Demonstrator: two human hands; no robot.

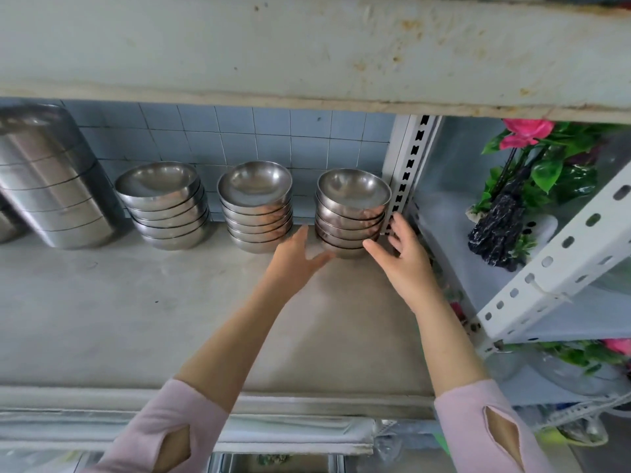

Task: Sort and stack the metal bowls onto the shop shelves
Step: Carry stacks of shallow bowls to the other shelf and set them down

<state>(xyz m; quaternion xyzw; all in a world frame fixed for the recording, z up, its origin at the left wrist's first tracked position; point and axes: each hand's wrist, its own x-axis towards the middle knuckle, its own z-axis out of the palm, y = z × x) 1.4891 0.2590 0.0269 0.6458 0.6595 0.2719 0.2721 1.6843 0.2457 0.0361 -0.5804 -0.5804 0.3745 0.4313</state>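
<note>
Bowl stack (351,213), shiny steel, between left hand (296,259), right hand (404,259); fingers (377,251) spread, empty

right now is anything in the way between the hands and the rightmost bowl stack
Nothing visible. The left hand and right hand flank the rightmost bowl stack at its base; the slotted upright stands beside the stack, past the right fingers, not between.
</note>
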